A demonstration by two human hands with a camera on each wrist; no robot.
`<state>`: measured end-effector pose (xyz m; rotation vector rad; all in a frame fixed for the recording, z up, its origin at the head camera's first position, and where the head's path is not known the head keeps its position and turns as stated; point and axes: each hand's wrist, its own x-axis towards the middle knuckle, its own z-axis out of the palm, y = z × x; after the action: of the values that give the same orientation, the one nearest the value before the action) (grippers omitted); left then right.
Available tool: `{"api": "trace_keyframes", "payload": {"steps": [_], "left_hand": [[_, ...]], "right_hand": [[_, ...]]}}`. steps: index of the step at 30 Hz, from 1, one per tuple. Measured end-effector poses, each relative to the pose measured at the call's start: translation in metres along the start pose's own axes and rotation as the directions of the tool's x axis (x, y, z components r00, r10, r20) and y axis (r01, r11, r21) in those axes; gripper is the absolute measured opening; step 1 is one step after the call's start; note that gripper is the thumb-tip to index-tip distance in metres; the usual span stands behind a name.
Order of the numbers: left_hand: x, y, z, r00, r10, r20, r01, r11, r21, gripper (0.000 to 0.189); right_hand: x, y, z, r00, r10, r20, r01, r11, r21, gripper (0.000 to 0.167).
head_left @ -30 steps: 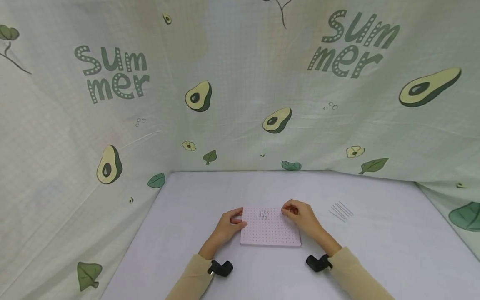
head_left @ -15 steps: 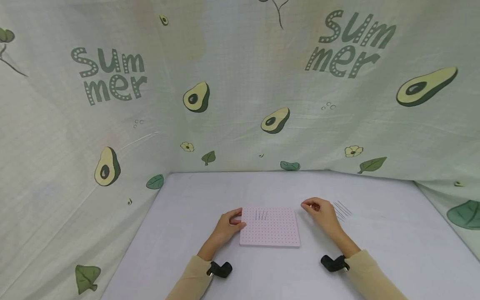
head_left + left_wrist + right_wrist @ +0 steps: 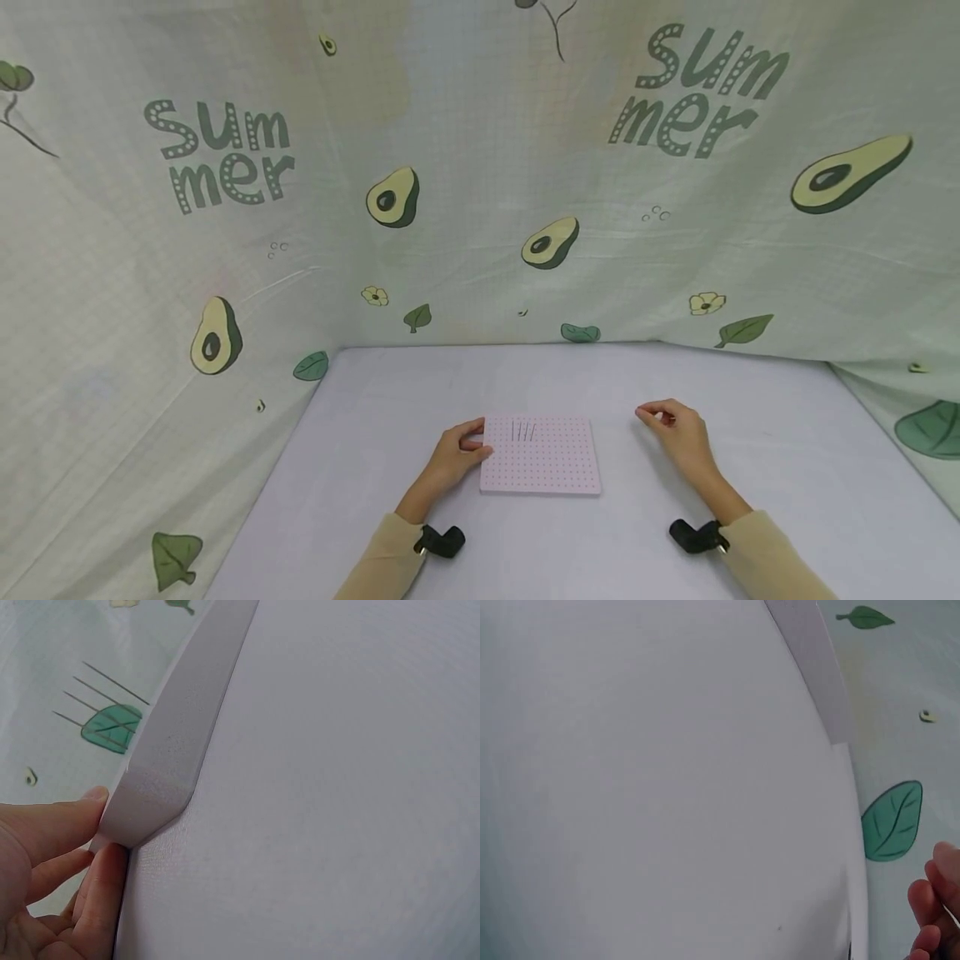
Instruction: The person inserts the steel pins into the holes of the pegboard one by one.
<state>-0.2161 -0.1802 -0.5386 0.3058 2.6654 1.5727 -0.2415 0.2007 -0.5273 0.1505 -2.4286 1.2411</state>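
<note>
A pink pegboard point(image 3: 540, 467) lies flat in the head view, rows of small holes across its face. Several thin metal pins point(image 3: 523, 431) stand up near its far left corner; the left wrist view shows the same pins point(image 3: 101, 694) beyond the board's edge. My left hand point(image 3: 450, 454) grips the board's left side between thumb and fingers. To the right of the board, my right hand point(image 3: 678, 433) is over the table with thumb and fingertips brought together. Whether something thin is pinched there cannot be made out; the right wrist view catches only its fingertips point(image 3: 930, 900).
A white cloth-covered table point(image 3: 405, 383) carries the board. Behind it hangs a pale curtain point(image 3: 465, 275) printed with avocados and leaves. Each wrist wears a black camera mount, such as the left one point(image 3: 442, 542).
My right hand has moved right, from the board's far right corner to over the spot where several loose pins lay, which it now hides. My left hand keeps its grip on the board.
</note>
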Motion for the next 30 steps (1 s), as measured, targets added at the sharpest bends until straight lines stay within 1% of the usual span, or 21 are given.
{"api": "trace_keyframes", "payload": {"steps": [2, 5, 8, 10, 11, 14, 17, 22, 26, 30], "left_hand": [[0.000, 0.000, 0.001, 0.999, -0.035, 0.002, 0.035, 0.999, -0.005, 0.056], [-0.001, 0.000, 0.002, 0.998, -0.058, 0.002, 0.058, 0.998, 0.006, 0.056], [0.000, 0.001, 0.002, 0.998, -0.059, 0.000, 0.059, 0.998, 0.010, 0.056], [0.000, 0.001, 0.002, 0.999, -0.049, 0.000, 0.049, 0.999, 0.007, 0.056], [0.000, 0.002, 0.001, 0.998, -0.055, 0.000, 0.055, 0.998, 0.005, 0.056], [0.000, 0.003, 0.000, 0.999, -0.044, 0.002, 0.044, 0.999, 0.006, 0.056], [0.000, 0.004, 0.000, 0.999, -0.045, 0.006, 0.045, 0.999, 0.008, 0.056], [0.001, 0.002, 0.000, 1.000, -0.024, 0.008, 0.024, 1.000, 0.006, 0.056], [0.002, 0.000, 0.000, 1.000, -0.021, 0.007, 0.021, 1.000, -0.006, 0.057], [0.003, -0.003, 0.001, 0.999, -0.039, 0.001, 0.039, 0.999, -0.010, 0.057]], "right_hand": [[-0.001, 0.003, -0.003, 1.000, 0.017, -0.006, -0.017, 1.000, -0.015, 0.013], [-0.002, 0.008, -0.009, 0.998, 0.055, -0.010, -0.055, 0.998, -0.030, 0.016], [-0.002, 0.011, -0.014, 0.995, 0.096, -0.019, -0.097, 0.994, -0.040, 0.020], [-0.002, 0.014, -0.017, 0.993, 0.112, -0.026, -0.113, 0.993, -0.043, 0.021], [-0.002, 0.015, -0.018, 0.993, 0.116, -0.029, -0.117, 0.992, -0.045, 0.022], [-0.003, 0.019, -0.020, 0.992, 0.121, -0.034, -0.123, 0.991, -0.055, 0.021], [-0.004, 0.022, -0.022, 0.992, 0.129, -0.018, -0.130, 0.990, -0.060, 0.021], [-0.007, 0.030, -0.022, 0.989, 0.146, 0.013, -0.145, 0.987, -0.065, 0.020], [-0.010, 0.035, -0.021, 0.991, 0.133, 0.021, -0.131, 0.988, -0.084, 0.018], [-0.012, 0.037, -0.019, 0.993, 0.117, 0.023, -0.114, 0.989, -0.098, 0.016]]}}
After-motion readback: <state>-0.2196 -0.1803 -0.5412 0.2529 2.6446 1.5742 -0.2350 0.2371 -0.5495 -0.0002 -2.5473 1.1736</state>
